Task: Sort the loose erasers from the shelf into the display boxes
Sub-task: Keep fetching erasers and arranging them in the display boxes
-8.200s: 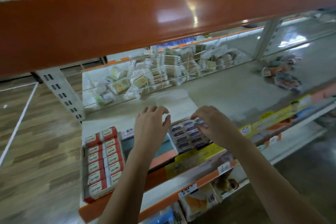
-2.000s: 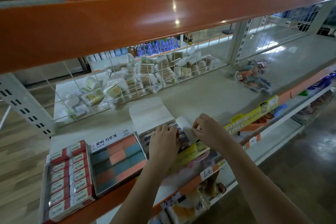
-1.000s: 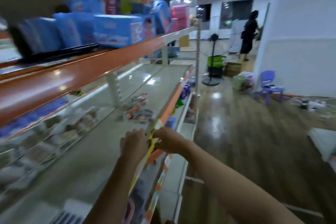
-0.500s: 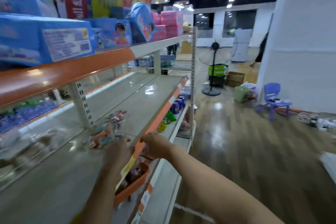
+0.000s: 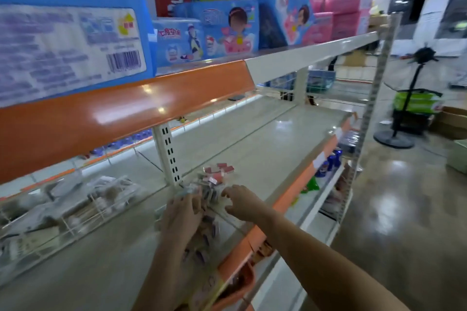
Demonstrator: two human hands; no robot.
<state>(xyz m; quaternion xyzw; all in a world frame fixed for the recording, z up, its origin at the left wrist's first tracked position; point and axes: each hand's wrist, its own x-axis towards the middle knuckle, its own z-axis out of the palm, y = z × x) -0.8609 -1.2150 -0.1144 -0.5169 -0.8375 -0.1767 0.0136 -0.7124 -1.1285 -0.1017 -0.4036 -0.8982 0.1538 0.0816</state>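
Your left hand lies at the near side of the pile of loose erasers on the grey shelf, fingers curled down over the packets, though blur hides whether they grip any; your right hand reaches in just beside it, fingers bent loosely at the pile's right edge, closed on nothing you can make out. Further along, red-labelled erasers top the heap near the white upright; blue packs sit on the shelf above.
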